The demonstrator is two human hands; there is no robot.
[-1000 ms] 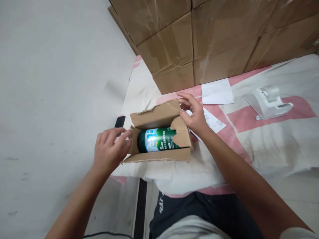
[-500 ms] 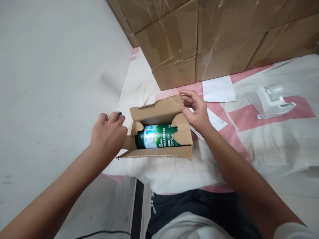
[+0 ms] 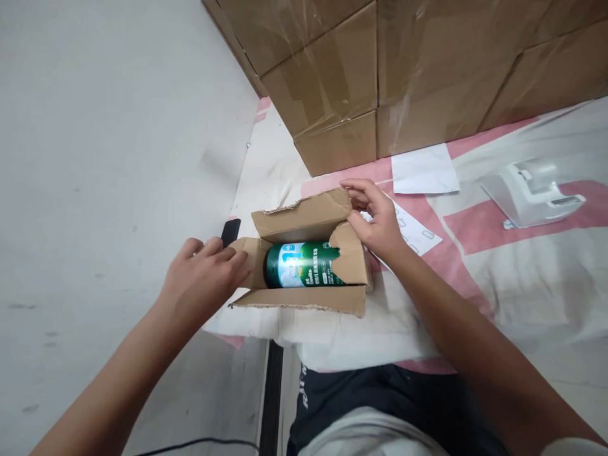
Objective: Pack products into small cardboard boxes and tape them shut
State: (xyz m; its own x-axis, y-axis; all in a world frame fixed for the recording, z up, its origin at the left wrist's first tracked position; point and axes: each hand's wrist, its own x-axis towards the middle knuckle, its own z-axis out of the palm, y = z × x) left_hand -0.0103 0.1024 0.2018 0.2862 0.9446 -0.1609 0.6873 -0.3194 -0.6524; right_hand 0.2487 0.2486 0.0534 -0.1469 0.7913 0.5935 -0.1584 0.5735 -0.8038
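A small open cardboard box (image 3: 304, 299) lies on a white and pink cloth, and a green can with a white label (image 3: 301, 265) lies on its side inside it. My left hand (image 3: 202, 282) is at the box's left end, its fingers pressed on the left flap. My right hand (image 3: 377, 218) holds the right end flap, thumb on the inside, fingers curled behind the far flap.
Large taped cardboard cartons (image 3: 403, 69) are stacked behind the box. A white paper sheet (image 3: 422, 170) and a label sheet (image 3: 415, 233) lie to the right, with a white tape dispenser (image 3: 534, 190) further right. A black object (image 3: 230, 231) lies by the left edge. Grey floor (image 3: 95, 158) spreads left.
My left hand lifted up off the box's left end half a second ago and has come back down onto the left flap. My right hand has stayed on the right flap.
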